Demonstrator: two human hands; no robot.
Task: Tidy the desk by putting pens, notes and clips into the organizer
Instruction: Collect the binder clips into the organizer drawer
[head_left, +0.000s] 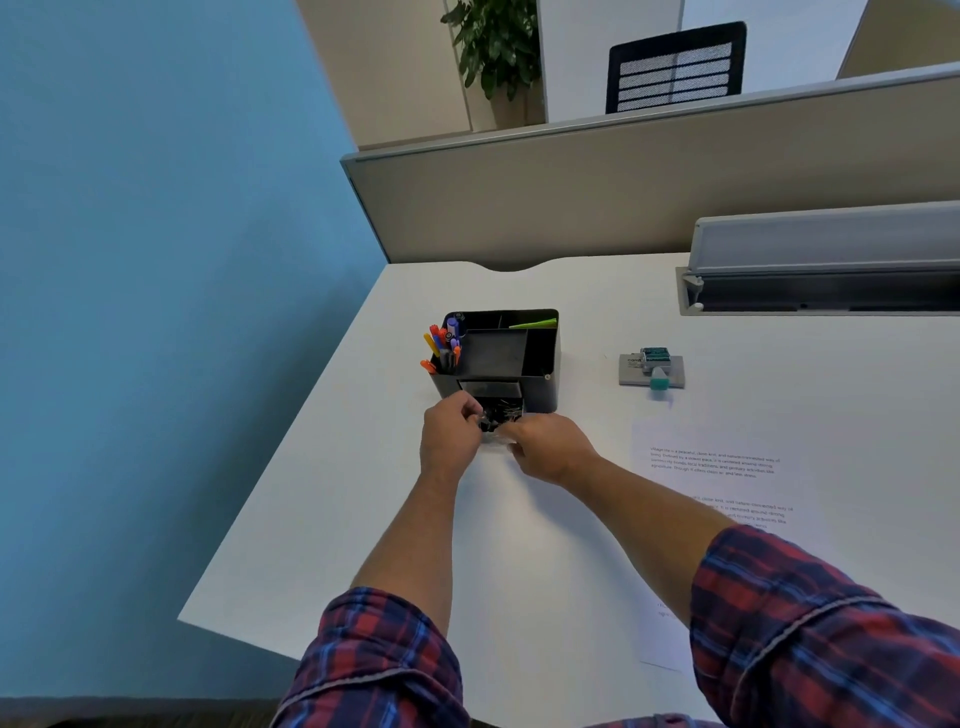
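Pens (442, 347) are standing bunched in the left rear compartment of one black organizer (543, 364) — roughly eight or nine, in orange, yellow, blue and purple, too crowded for an exact count. One green note (532, 324) is lying in the back right compartment. At the organizer's front, one small drawer (491, 402) is standing open, and a tangle of black binder clips (500, 414) is sitting in it; their number cannot be told.

Two hands are meeting just in front of that drawer. The left hand (451, 432) is curling its fingers around a black clip (488, 426) at the drawer's mouth, and the right hand (551, 448) is pinching something clear or pale beside it — what exactly is unclear. Both plaid sleeves are rolled up.

The white bench (363, 493) is also carrying one printed sheet of paper (727, 483) to the right and one grey stamp pad (652, 370) with small teal items on it. Beige partitions are bordering the bench, a blue wall is rising on the left, and one mesh chair (675, 67) and one potted plant (493, 47) are showing beyond.
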